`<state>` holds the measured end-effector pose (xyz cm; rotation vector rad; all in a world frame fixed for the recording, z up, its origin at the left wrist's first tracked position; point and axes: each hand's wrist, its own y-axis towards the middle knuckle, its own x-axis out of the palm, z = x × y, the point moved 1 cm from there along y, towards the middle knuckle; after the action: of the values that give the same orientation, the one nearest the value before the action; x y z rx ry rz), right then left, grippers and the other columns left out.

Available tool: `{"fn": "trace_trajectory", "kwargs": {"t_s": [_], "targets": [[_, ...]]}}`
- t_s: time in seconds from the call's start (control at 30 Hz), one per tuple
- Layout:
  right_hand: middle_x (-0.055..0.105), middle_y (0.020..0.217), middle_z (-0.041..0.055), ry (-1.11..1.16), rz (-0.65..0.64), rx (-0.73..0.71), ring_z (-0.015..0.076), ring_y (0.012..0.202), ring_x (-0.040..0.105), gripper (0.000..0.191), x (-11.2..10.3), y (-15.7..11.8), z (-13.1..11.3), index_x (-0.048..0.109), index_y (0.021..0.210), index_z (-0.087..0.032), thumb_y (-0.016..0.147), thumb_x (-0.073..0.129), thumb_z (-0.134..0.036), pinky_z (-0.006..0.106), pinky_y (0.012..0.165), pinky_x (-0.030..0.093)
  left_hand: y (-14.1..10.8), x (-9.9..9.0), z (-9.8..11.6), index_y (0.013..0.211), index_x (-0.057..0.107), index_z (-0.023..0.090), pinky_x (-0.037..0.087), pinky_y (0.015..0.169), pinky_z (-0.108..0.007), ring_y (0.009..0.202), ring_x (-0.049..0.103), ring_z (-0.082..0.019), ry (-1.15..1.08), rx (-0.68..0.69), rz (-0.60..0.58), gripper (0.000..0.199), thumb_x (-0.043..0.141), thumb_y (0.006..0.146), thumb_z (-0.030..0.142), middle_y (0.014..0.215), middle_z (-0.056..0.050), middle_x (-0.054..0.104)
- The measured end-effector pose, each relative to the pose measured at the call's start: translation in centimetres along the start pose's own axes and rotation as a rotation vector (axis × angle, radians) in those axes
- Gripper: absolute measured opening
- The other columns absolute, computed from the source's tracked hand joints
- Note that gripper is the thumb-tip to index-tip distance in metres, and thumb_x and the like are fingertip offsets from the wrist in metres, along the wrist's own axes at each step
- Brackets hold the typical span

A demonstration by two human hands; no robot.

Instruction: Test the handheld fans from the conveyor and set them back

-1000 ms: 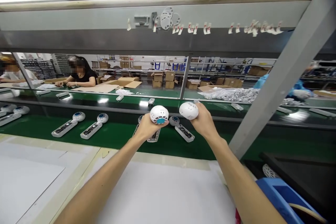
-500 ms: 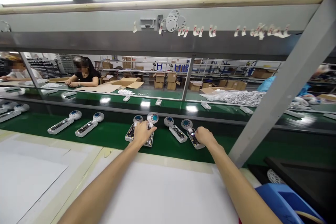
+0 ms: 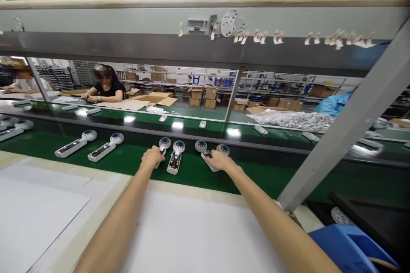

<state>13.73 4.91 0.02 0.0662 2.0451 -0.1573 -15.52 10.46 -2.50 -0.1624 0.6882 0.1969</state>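
My left hand (image 3: 153, 156) is closed on a white handheld device (image 3: 164, 143) with a round, blue-centred head; fingers cover most of its body. Just right of it, untouched, lies a similar device (image 3: 174, 162), its open housing showing a dark circuit board. My right hand (image 3: 221, 160) has its fingers closed on the body of another such device (image 3: 201, 146). Partly behind that hand shows the round head of one more device (image 3: 223, 149), its body hidden. All of these rest on the green conveyor belt (image 3: 128, 164).
More round-headed devices (image 3: 103, 150) lie along the belt to the left. A slanted metal post (image 3: 339, 106) stands right of my right arm, near a blue bin (image 3: 342, 247). White sheets (image 3: 198, 226) cover the near table. Across the line sits a person in black (image 3: 107, 87).
My left hand has left the middle device and moved onto the one to its left. My right hand has shifted left, from the rightmost device to its neighbour.
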Motion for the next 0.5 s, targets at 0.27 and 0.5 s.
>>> {"fn": "trace_trajectory", "kwargs": {"t_s": [0.27,0.5], "targets": [[0.067,0.099,0.0041,0.493,-0.164,0.151,0.0143,0.082,0.067,0.021,1.2,-0.7,-3.0,0.063,0.109,-0.013,0.097,0.066,-0.029,0.03,0.072,0.059,-3.4,-1.5,1.9,0.116,0.062,0.015,0.058,0.078,-0.033,0.092,0.065,-0.017,-0.545,0.195,-0.011,0.029,0.067,0.094,0.033,0.109,-0.006,0.064],[0.063,0.078,-0.0002,1.053,-0.058,-0.047,0.0106,0.06,0.062,0.022,-4.6,-6.0,-4.5,0.052,0.107,-0.017,0.09,0.065,-0.022,0.021,0.051,0.053,-7.4,-3.7,10.6,0.11,0.039,0.021,0.062,0.066,-0.037,0.066,0.065,-0.014,-0.969,0.289,-0.182,0.033,0.065,0.091,0.028,0.087,0.0,0.062]]}}
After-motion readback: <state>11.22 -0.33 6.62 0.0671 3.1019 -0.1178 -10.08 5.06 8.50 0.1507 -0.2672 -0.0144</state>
